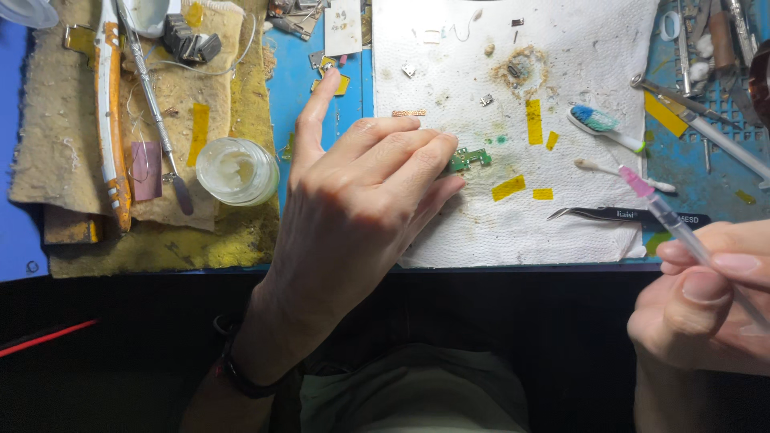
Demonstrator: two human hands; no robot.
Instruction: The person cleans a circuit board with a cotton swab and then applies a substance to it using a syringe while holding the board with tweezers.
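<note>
My left hand [361, 192] lies over the left part of a white paper towel [561, 80], its fingertips pinching a small green circuit board [472, 157] against the towel. My right hand [706, 305] is at the lower right, off the mat, gripping a clear syringe with a pink tip [662, 212] that points up and left above the towel's right edge. The pink tip hangs apart from the board.
Black tweezers [618, 215], a cotton swab [613, 170] and a toothbrush [601, 124] lie right of the board. Yellow tape bits dot the towel. A small round jar [237, 170], a metal spudger [152, 104] and an orange-white tool [110, 112] sit on stained cloth at left. More tools crowd the far right.
</note>
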